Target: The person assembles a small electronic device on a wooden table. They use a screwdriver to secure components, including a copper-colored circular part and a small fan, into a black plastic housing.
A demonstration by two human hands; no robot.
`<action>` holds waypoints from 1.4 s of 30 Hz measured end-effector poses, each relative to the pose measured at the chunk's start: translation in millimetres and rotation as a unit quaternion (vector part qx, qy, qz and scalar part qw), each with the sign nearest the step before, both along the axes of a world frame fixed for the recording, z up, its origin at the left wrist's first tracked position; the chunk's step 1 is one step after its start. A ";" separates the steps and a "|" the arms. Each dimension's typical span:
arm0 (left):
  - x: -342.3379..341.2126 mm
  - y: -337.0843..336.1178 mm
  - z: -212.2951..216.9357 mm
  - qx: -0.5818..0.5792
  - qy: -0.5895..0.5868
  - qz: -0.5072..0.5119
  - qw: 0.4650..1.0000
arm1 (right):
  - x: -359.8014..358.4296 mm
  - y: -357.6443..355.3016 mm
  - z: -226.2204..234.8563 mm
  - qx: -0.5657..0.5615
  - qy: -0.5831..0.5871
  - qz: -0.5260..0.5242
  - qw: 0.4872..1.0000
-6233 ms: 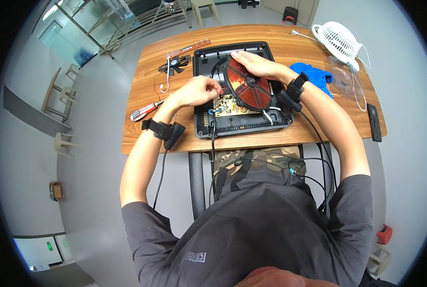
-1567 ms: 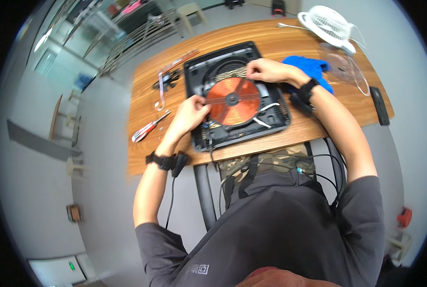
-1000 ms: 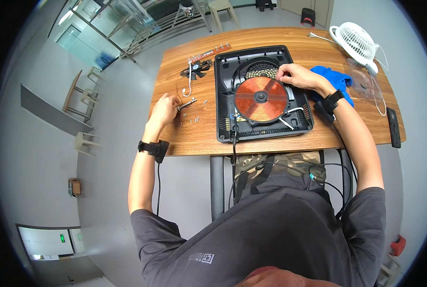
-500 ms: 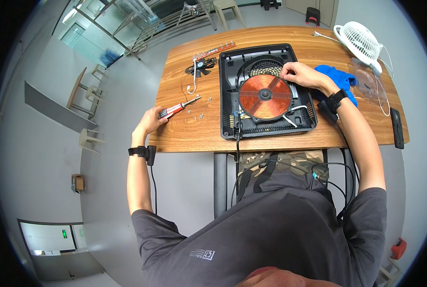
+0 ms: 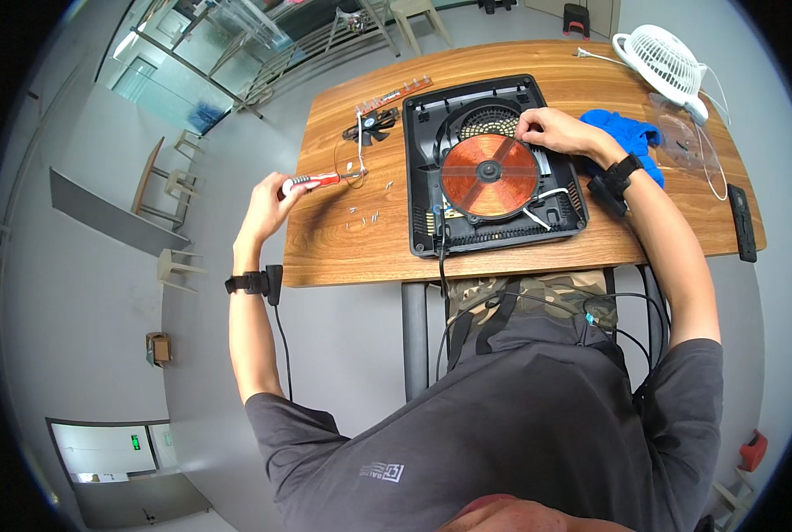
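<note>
Black housing [image 5: 424,146]: an open, shallow rectangular shell on the desk [image 5: 351,257], near its front edge.
Housing, near end: a black cable [image 5: 443,251] leaves over the wall; beside the slatted vent, two white leads [image 5: 551,192] stick out from the coil's right side, and a sliver of circuit board [image 5: 450,212] shows at its left.
Housing, middle: the copper coil [image 5: 490,190] sits inside, right of centre.
Housing, far end: a round mesh vent [image 5: 484,122], partly covered by the coil.
Loose screws [image 5: 375,215]: scattered on the desk, left of the housing.
Left hand [image 5: 270,206]: wrapped around the handle of a screwdriver [image 5: 325,179], its shaft pointing right.
Right hand [image 5: 551,131]: narrow, fingertips together at the coil's far right edge, reaching over the housing's wall; cannot tell whether they grip it.
Right side: a black bar [image 5: 741,222], then a crumpled blue cloth [image 5: 635,133] just beyond the right wrist, and a clear bag [image 5: 679,142].
Far left: a white wire [image 5: 361,149], a small black fan [image 5: 374,126] and a red strip [image 5: 394,96].
Far right corner: a white fan [image 5: 662,64].
Coil's look: flat, round, reddish windings, dark crossed bars, dark hub.
Screwdriver's look: red and white handle.
</note>
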State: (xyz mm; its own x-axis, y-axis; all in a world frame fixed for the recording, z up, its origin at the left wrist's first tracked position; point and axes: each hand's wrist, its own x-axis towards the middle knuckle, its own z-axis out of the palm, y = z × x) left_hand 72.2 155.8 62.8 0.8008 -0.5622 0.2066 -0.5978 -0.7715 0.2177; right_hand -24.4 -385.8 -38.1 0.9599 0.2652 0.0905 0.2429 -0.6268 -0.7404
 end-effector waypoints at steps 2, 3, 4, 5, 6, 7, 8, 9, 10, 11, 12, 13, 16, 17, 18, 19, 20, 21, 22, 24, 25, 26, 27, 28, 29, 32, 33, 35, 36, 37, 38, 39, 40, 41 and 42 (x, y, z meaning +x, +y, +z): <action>2.4 -16.1 18.4 -0.030 -0.034 -0.025 0.999 | -1.2 1.9 2.1 0.001 0.000 0.000 1.000; 1.8 -27.6 28.1 -0.052 -0.056 -0.036 0.996 | -0.4 -0.4 0.6 -0.001 0.001 -0.002 1.000; 1.9 -38.8 39.2 -0.057 -0.080 -0.048 0.994 | 0.6 -1.0 -1.8 -0.003 0.003 -0.004 1.000; 2.1 -49.9 50.2 -0.064 -0.105 -0.060 0.991 | 3.1 -2.5 -2.9 -0.006 0.004 -0.006 1.000; 0.4 -60.4 61.3 -0.078 -0.118 -0.056 0.988 | 2.8 -2.4 -2.1 0.003 0.017 -0.009 1.000; -2.5 -69.8 72.4 -0.091 -0.130 -0.051 0.986 | 3.7 -1.2 -1.2 0.007 0.011 0.003 1.000; -6.5 -80.2 82.7 -0.116 -0.144 -0.070 0.980 | 4.6 -0.9 -0.5 0.001 0.013 0.004 1.000; -10.5 -92.7 94.0 -0.097 -0.173 -0.078 0.977 | 4.7 -0.9 0.3 -0.005 0.015 0.003 1.000; -16.1 -105.2 101.7 -0.096 -0.176 -0.086 0.976 | 5.1 0.2 2.9 -0.011 0.026 0.005 1.000; -21.9 -119.0 109.0 -0.094 -0.178 -0.094 0.975 | 3.5 1.0 9.6 -0.021 0.044 0.004 0.999; -25.2 -133.2 115.0 -0.067 -0.166 -0.102 0.979 | 1.3 1.3 15.3 -0.042 0.038 0.005 0.998; -30.7 -146.9 120.7 -0.039 -0.155 -0.108 0.981 | -0.4 2.9 21.6 -0.061 0.031 0.007 0.998; -52.3 -188.9 123.2 0.032 -0.160 -0.140 0.977 | -7.1 14.5 54.4 -0.133 -0.035 0.011 0.990; -54.2 -199.3 118.7 0.031 -0.172 -0.158 0.972 | -8.6 20.4 65.0 -0.148 -0.062 0.017 0.987; -60.2 -208.9 117.9 0.047 -0.182 -0.162 0.969 | -8.9 30.8 77.4 -0.113 -0.060 0.034 0.991; -64.4 -215.8 115.2 0.049 -0.185 -0.162 0.968 | -10.9 44.1 89.6 -0.096 -0.076 0.050 0.991; -68.9 -221.2 114.0 0.046 -0.177 -0.160 0.970 | -16.2 60.7 104.0 -0.079 -0.092 0.064 0.990; -73.2 -224.3 112.9 0.046 -0.169 -0.157 0.972 | -19.9 77.9 116.4 -0.060 -0.109 0.081 0.989; -74.9 -226.3 109.9 0.039 -0.169 -0.154 0.973 | -23.7 93.1 131.2 -0.072 -0.097 0.075 0.990; -75.2 -228.4 103.8 0.014 -0.146 -0.146 0.978 | -29.2 116.8 142.9 -0.033 -0.100 0.062 0.993; -75.3 -229.2 102.1 0.001 -0.135 -0.144 0.980 | -31.2 122.7 142.1 -0.020 -0.124 0.044 0.991; -78.5 -227.3 102.3 -0.004 -0.130 -0.153 0.980 | -32.5 128.1 139.2 -0.005 -0.148 0.026 0.989; -79.2 -224.9 99.6 -0.025 -0.127 -0.170 0.977 | -33.1 131.1 135.3 0.010 -0.172 0.008 0.985; -78.2 -222.0 94.6 -0.046 -0.124 -0.186 0.974 | -32.6 132.1 129.9 0.040 -0.206 0.013 0.978; -77.0 -218.3 90.7 -0.067 -0.120 -0.201 0.970 | -33.9 132.1 130.5 0.023 -0.192 -0.008 0.981; -51.2 -188.3 71.8 -0.201 0.027 -0.165 0.965 | -37.7 130.6 135.5 -0.008 -0.162 -0.062 0.985; -33.7 -172.9 60.2 -0.168 -0.019 -0.153 0.974 | -36.8 126.3 132.2 0.004 -0.161 -0.069 0.984; -6.2 -126.7 26.9 -0.054 0.027 -0.084 0.995 | -31.9 120.2 124.9 0.035 -0.165 -0.077 0.983; 10.6 -99.9 0.8 -0.005 0.037 -0.072 0.997 | -34.3 122.0 127.9 0.038 -0.170 -0.072 0.982; 11.1 -85.2 -14.2 0.015 0.065 -0.054 0.996 | -36.8 120.8 128.8 0.031 -0.169 -0.079 0.982; 3.0 -75.4 -27.8 0.035 0.093 -0.040 0.994 | -40.5 119.1 130.5 0.022 -0.168 -0.089 0.981; -6.8 -67.3 -38.2 0.033 0.096 -0.044 0.994 | -42.2 119.2 130.7 0.016 -0.168 -0.095 0.981; -12.7 -61.4 -47.8 0.048 0.117 -0.037 0.991 | -41.5 118.7 128.5 0.009 -0.166 -0.103 0.981; -19.3 -59.1 -52.8 0.057 0.137 -0.028 0.989 | -44.4 119.7 129.5 0.017 -0.162 -0.105 0.981; -25.3 -58.8 -57.5 0.056 0.137 -0.019 0.989 | -48.6 121.2 131.4 0.025 -0.158 -0.106 0.981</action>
State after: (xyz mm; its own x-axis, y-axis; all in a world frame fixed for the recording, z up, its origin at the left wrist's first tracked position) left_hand 46.8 97.1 5.3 0.7959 -0.6002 -0.0797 -0.5575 -0.7778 0.2902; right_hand -73.0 -264.6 93.3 0.9151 0.0509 0.4001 0.3337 -0.6526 -0.6803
